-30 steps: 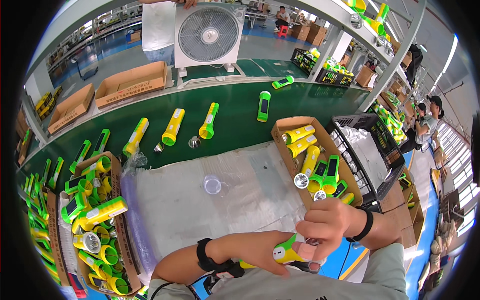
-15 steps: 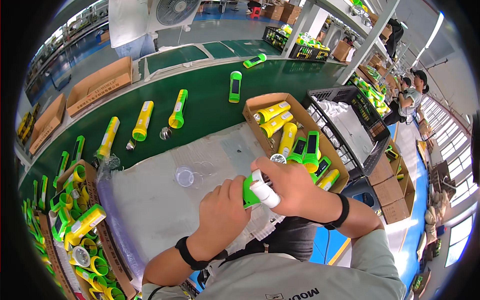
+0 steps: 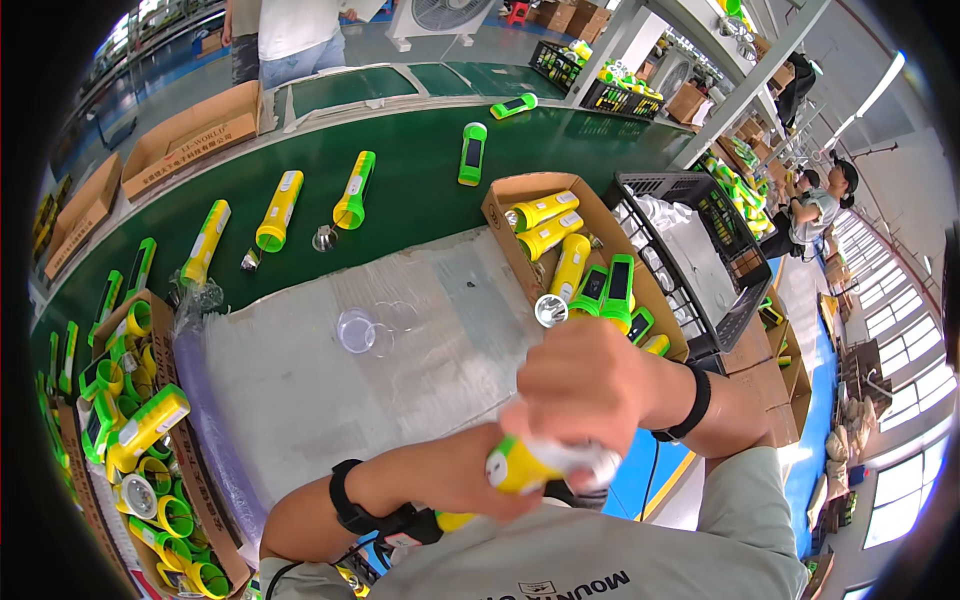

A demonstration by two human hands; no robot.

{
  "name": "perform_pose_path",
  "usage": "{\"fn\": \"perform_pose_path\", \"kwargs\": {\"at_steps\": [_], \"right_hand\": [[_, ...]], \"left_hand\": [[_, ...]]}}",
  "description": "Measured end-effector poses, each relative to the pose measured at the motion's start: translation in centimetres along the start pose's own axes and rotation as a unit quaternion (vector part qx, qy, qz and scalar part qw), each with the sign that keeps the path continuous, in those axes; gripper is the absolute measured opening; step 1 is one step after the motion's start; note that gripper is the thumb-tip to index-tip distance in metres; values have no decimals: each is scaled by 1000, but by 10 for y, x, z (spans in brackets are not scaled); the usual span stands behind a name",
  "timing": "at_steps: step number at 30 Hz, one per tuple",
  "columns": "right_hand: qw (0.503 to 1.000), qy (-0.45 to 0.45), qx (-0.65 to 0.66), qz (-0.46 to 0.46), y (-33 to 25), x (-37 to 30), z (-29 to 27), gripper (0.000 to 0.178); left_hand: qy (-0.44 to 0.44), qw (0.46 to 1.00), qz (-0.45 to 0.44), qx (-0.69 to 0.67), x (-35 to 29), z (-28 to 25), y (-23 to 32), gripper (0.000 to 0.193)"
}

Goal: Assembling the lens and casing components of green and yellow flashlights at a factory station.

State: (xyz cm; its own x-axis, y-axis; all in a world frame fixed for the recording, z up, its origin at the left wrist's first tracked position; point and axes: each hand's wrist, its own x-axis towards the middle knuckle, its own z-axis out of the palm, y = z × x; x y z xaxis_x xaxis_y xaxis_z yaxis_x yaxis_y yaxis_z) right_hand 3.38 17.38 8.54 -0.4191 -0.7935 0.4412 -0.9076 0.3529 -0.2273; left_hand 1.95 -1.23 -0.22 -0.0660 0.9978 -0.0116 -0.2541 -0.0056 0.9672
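Note:
My left hand (image 3: 470, 475) is wrapped round a yellow-and-green flashlight (image 3: 522, 468), held low and close in front of my body. Over it, my right hand (image 3: 580, 385) is curled into a closed grip, blurred by motion. A whitish, smeared part (image 3: 595, 466) shows at the flashlight's right end, below the right hand; its kind cannot be made out. Just beyond my hands, a cardboard box (image 3: 632, 235) holds several yellow and green flashlights, one with its round silver reflector (image 3: 550, 310) facing me.
Clear plastic rings and a lens disc (image 3: 356, 331) lie on the grey work surface (image 3: 290, 380). Several flashlights rest on the green conveyor belt (image 3: 400, 220). At left stands a box of flashlight bodies (image 3: 205, 480); at right, a black crate (image 3: 690, 265). People stand beyond the belt.
Both hands have come down closer to my body, and the flashlight has turned, its yellow body now showing. My right hand has closed over it. A person has appeared beyond the belt.

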Motion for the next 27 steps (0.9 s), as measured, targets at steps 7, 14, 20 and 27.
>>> {"fn": "perform_pose_path", "kwargs": {"at_steps": [7, 14, 20, 27], "right_hand": [[977, 18, 76, 200, 15, -21, -1, 49], [971, -17, -35, 235, 10, -33, 19, 37], [996, 40, 22, 73, 25, -33, 12, 40], [968, 38, 28, 248, 27, -45, 33, 31]], "left_hand": [[186, 977, 22, 100, 15, -5, 3, 46], [227, 959, 6, 173, 25, -5, -12, 46], [32, 995, -89, -39, 10, -20, 8, 45], [290, 946, -55, 136, 28, -5, -7, 40]]}}
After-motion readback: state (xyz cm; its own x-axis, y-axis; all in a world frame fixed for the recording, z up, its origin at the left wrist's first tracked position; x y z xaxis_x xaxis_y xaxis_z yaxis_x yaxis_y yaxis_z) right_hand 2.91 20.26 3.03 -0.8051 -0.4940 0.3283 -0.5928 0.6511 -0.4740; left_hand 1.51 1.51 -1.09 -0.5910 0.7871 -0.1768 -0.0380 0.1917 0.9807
